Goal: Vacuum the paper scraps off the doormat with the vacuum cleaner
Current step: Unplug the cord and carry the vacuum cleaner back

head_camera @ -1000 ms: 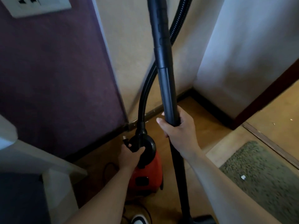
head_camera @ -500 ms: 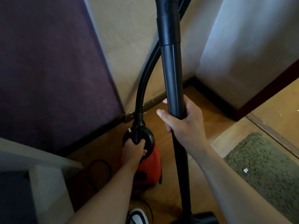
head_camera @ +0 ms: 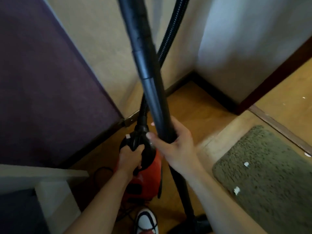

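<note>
From the head camera: the right hand [head_camera: 175, 146] is wrapped around the black wand [head_camera: 150, 92] of the vacuum cleaner, fingers closed on the tube, which slants up and leftward out of view. The left hand [head_camera: 130, 157] is clenched on the black handle atop the red vacuum cleaner body [head_camera: 145, 179], standing on the wooden floor [head_camera: 194, 105]. At right lies the green doormat [head_camera: 270, 174], paper scraps [head_camera: 236, 190] on it.

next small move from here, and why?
Probably swing the wand right toward the doormat. The right hand already grips it, the left hand holds the red vacuum body, and paper scraps sit untouched on the mat.
</note>
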Motion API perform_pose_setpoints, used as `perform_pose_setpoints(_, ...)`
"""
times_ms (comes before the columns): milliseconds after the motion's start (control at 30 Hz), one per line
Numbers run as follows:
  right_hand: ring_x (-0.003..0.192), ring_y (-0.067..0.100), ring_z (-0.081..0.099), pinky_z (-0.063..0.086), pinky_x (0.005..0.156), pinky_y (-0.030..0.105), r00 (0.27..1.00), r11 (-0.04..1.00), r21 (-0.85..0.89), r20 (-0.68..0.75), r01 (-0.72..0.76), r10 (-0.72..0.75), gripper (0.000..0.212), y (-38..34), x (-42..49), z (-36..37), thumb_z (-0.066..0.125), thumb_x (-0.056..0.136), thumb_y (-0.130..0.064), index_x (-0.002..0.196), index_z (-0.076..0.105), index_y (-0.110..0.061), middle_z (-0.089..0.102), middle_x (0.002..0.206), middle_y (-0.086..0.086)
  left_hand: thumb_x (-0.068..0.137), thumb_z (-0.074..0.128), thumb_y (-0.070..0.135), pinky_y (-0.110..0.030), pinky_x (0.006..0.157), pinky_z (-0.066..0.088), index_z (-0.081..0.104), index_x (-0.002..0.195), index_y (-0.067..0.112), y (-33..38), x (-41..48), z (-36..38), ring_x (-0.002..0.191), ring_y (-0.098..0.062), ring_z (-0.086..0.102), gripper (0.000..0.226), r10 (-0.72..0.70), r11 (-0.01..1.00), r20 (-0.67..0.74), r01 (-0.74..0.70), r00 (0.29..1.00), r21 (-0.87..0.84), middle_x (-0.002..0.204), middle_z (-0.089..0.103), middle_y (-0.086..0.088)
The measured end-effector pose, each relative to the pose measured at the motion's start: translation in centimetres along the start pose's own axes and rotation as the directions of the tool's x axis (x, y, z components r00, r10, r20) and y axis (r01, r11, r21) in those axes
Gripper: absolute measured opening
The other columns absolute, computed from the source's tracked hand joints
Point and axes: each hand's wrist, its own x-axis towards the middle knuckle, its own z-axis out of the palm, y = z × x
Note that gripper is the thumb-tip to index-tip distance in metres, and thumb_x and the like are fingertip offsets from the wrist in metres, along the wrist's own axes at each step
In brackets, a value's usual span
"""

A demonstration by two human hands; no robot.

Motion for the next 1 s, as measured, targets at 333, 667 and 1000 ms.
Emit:
perform_pose_setpoints(333, 0.074, 0.019, 0.058, 0.049, 0.067, 0.036, 0.999, 0.999, -0.036, -0.020, 0.031, -0.031, 0.016, -15.9, 0.2, -2.4, 0.076, 0.090, -0.010, 0.102, 0.065, -0.011, 0.060, 0.081, 0.003, 0.092, 0.066, 0.028, -0.025, 0.050, 0.041, 0.066, 0.089, -0.003, 10.8, -12.6, -5.4, 0.063, -0.028, 0.063, 0.031, 0.006, 0.983, 0.008, -0.007, 1.000, 0.183, 0.072, 0.066, -0.016)
perform_pose_setpoints(667, 0.060, 0.000, 0.059, 0.045, 0.060, 0.021, 0.983, 0.990, -0.131, -0.171, 0.046, -0.068, 0.015, -34.9, 0.8, -9.8, 0.077, 0.090, -0.020, 0.099, 0.065, -0.025, 0.062, 0.068, -0.020, 0.089, 0.072, 0.022, -0.056, 0.076, 0.058, 0.064, 0.104, 0.004, 26.1, -26.4, -8.6, 0.083, -0.036, 0.067, 0.025, -0.018, 0.995, 0.130, 0.006, 0.991, 0.095, 0.088, 0.069, -0.019)
perform_pose_setpoints(1000, 0.060, 0.032, 0.054, 0.047, 0.054, 0.052, 0.912, 0.960, -0.212, -0.331, 0.180, -0.244, 0.021, -54.0, -1.8, -14.9, 0.073, 0.092, -0.024, 0.095, 0.062, -0.007, 0.054, 0.072, 0.011, 0.076, 0.075, 0.041, -0.028, 0.053, 0.042, 0.067, 0.082, 0.008, 40.7, -41.7, -12.8, 0.059, -0.020, 0.060, 0.035, 0.291, 0.938, 0.447, -0.344, 0.846, 0.040, 0.064, 0.062, -0.007)
